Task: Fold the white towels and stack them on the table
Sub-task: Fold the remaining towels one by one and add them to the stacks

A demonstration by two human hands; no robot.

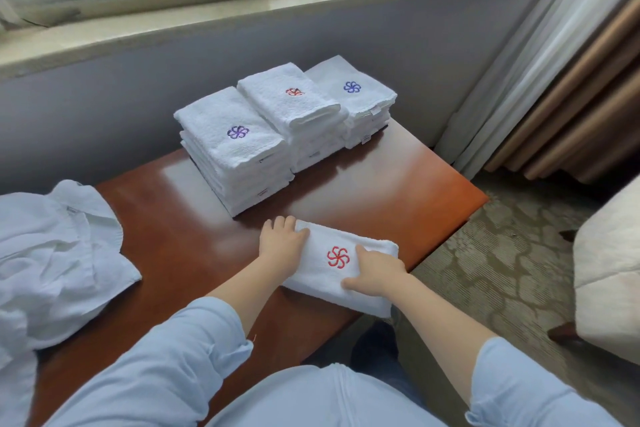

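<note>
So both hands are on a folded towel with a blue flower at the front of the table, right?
No: the head view shows the flower on the folded towel under the left hand and right hand is red, not blue. The rest holds.

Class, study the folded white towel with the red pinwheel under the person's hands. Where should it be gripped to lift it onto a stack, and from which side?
Probably take the folded towel at its two short ends, coming in from left and right, fingers beneath, thumbs on top. It lies flat on the table in soft layers; a one-corner grip would likely let it unfold.
</note>
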